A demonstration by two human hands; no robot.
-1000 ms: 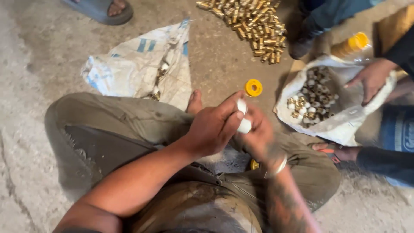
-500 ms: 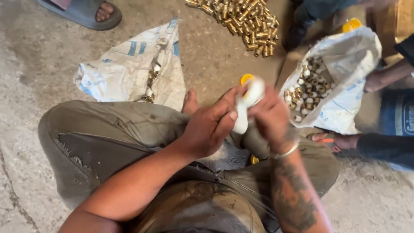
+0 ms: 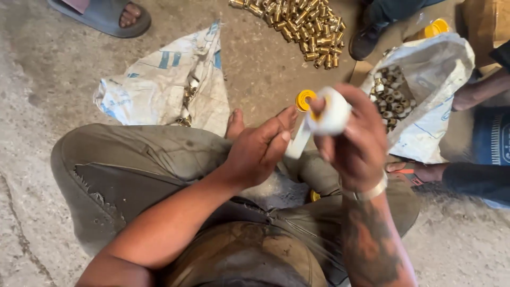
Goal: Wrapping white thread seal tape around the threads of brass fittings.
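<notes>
Right of centre, a white tape roll (image 3: 332, 110) is clamped in the right hand (image 3: 357, 142) fingers, its loose strip (image 3: 297, 142) running down-left into the pinched left hand (image 3: 260, 150) fingers.

Tape roll (image 3: 332, 111) looks like smooth matt white plastic film. The fittings (image 3: 297, 24) piled at 12 o'clock are shiny brass-coloured metal. Sack (image 3: 154, 90) is coarse woven plastic, the floor (image 3: 32, 79) rough, dusty concrete.
</notes>
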